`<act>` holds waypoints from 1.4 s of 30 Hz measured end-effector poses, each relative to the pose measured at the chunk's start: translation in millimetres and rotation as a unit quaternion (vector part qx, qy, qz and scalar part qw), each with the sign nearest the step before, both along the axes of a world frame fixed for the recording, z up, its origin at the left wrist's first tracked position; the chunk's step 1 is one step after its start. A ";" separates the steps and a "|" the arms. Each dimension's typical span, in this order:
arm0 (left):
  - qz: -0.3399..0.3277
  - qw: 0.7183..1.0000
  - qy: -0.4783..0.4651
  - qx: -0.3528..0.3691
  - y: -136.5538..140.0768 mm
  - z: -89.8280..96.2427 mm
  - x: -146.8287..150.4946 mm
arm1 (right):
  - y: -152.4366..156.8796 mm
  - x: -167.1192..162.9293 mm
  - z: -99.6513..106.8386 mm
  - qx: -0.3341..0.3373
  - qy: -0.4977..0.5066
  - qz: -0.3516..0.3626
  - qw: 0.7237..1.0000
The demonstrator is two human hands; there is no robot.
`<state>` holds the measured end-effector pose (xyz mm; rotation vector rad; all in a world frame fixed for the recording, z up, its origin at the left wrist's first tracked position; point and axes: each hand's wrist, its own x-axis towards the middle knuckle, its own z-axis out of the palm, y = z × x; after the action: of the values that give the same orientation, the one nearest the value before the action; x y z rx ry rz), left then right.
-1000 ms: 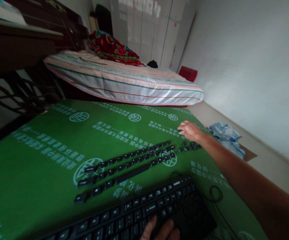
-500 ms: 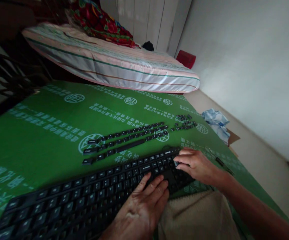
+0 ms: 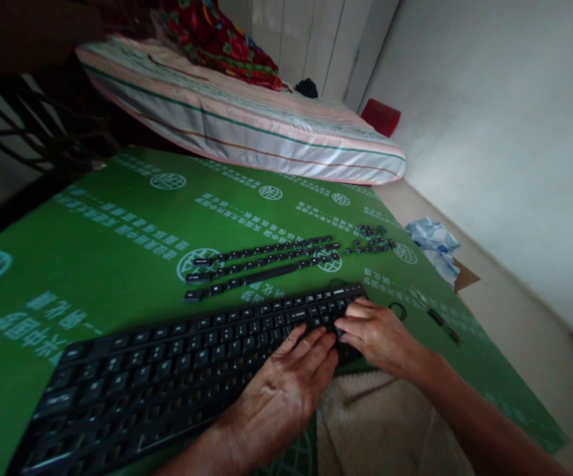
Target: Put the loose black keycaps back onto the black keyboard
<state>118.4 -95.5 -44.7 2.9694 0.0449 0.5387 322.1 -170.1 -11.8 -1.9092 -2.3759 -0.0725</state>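
A black keyboard (image 3: 182, 360) lies slantwise on the green board, with keycaps gone from its lower rows. Flat on its right half rests my left hand (image 3: 291, 377), fingers stretched out. My right hand (image 3: 373, 330) is over the number pad, thumb and fingers pinched at a keycap (image 3: 338, 332), which they mostly hide. Beyond the keyboard, loose keycaps lie in three rows, with the long space bar (image 3: 270, 274) in the nearest one. A further cluster of small keycaps (image 3: 375, 242) sits to the right of those rows.
The green board (image 3: 132, 211) bears white print. To the right lie a black cable loop (image 3: 398, 311) and a thin dark-handled tool (image 3: 439, 319). A mattress (image 3: 246, 145) stands behind; a crumpled blue-white bag (image 3: 432, 241) is on the floor. Brown cloth (image 3: 385, 416) covers my lap.
The view has shifted, so more of the keyboard and the tool shows. My right hand has come closer to my left hand, fingers still pinched low over the keypad. My left hand stays flat.
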 end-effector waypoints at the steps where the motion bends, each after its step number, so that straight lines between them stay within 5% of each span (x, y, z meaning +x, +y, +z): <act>1: 0.001 1.000 -0.001 -0.002 -0.1 -0.4 0.1 | -0.3 0.8 -0.4 -0.003 0.005 0.000 1.000; 42: 0.003 1.000 -0.010 0.006 -3.3 -6.9 1.1 | -5.5 12.1 -8.3 0.020 0.156 -0.020 0.987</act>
<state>119.5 -98.7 -51.6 2.9770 0.0489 0.5705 334.2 -175.6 -20.1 -1.7966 -2.1159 0.1622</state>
